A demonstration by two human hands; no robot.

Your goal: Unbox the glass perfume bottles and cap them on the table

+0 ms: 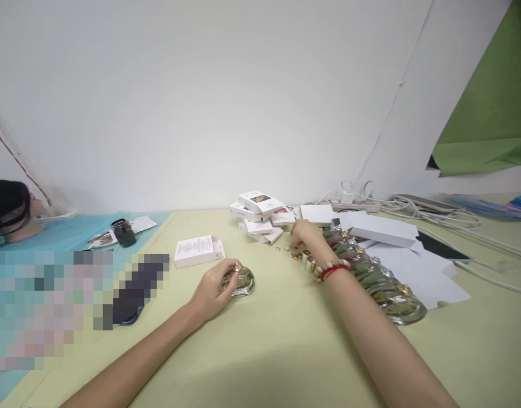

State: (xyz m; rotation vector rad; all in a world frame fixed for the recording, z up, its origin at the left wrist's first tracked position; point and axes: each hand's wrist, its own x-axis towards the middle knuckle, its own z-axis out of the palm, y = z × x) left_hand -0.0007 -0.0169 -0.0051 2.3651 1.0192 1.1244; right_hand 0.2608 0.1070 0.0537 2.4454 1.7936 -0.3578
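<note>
While the left hand (213,286), curled just below centre, pinches a glossy, round, gold-necked glass bottle (245,285), the right hand (310,237) is half-curled, its hold impossible to tell

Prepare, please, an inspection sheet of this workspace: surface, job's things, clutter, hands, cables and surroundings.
Surface: pale yellow-green tabletop; light-blue covering at the left.
Job's things: rounded clear-glass bottle; row of similar glass bottles at the right; small shiny gold-coloured pieces.
Clutter: stacked white cardboard boxes near the wall; dark rounded jar on the blue covering.
Hands: left hand grips the single bottle's top; right hand is near the small pieces, grip unclear.
Cables: loose white cables at the right.
Surroundings: plain white wall; green cloth at upper right; another person at the left edge.
</note>
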